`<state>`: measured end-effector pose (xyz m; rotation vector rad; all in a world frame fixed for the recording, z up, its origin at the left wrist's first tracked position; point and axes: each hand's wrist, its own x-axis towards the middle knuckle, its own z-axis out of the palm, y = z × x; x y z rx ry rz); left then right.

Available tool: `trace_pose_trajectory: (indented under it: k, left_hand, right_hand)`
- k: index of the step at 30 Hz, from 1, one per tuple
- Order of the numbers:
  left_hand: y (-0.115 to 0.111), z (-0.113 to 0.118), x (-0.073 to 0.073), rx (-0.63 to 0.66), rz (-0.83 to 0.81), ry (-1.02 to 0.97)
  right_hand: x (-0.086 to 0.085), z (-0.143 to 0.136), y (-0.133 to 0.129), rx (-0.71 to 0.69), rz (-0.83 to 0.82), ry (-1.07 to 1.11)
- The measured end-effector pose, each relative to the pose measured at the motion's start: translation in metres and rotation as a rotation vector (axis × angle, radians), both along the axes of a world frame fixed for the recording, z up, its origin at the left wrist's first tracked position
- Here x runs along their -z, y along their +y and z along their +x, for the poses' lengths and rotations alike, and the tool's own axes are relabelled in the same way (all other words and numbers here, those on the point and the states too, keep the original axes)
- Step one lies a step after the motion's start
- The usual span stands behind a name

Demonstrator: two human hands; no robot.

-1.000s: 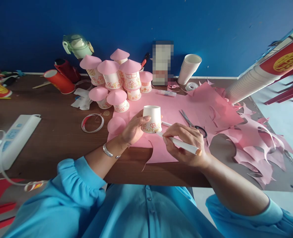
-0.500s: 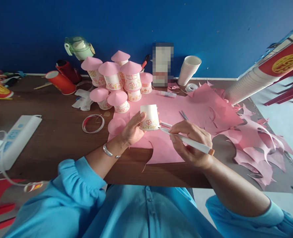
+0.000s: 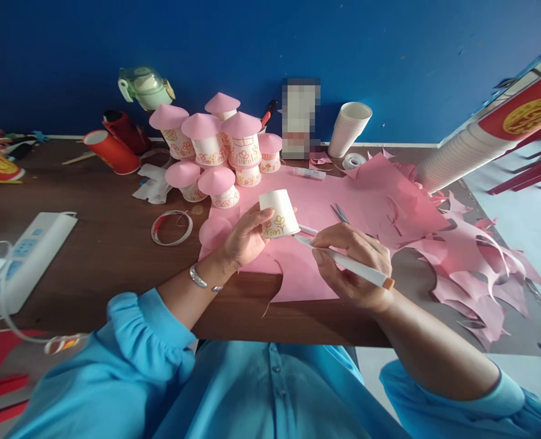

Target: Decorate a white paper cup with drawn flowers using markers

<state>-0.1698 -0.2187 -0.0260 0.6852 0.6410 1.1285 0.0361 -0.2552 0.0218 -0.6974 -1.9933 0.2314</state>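
Observation:
My left hand (image 3: 248, 239) grips a small white paper cup (image 3: 277, 210), slightly tilted, with red and yellow flowers drawn along its lower part. In my right hand (image 3: 355, 259) is a white marker (image 3: 359, 268) with an orange-brown end, held like a pen. Its tip points at the cup's lower right edge; I cannot tell whether it touches. Beneath both hands lies a pink paper sheet (image 3: 307, 283). Beyond the cup stand several decorated paper cups (image 3: 245, 149) with pink cone roofs (image 3: 201, 128). A pink cone (image 3: 215, 233) lies left of the cup.
Scissors (image 3: 338, 213) and a glue stick (image 3: 309, 174) lie on the pink paper. Pink scraps (image 3: 471, 286) spread on the right, near stacked cups (image 3: 462, 155). More white cups (image 3: 350, 128) stand by the blue wall. A tape roll (image 3: 172, 228) and a power strip (image 3: 27, 262) are left.
My left hand has turned and tilted the cup, bringing other drawn flowers into view. The right hand and the marker have hardly moved.

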Motion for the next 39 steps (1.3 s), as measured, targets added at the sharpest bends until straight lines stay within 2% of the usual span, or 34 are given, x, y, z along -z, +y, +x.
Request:
trace_pose_trajectory:
  k: [39]
  left_hand:
    - [0.0007, 0.0002, 0.0035, 0.080, 0.114, 0.057]
  right_hand:
    - [0.0003, -0.0029, 0.0022, -0.033, -0.043, -0.094]
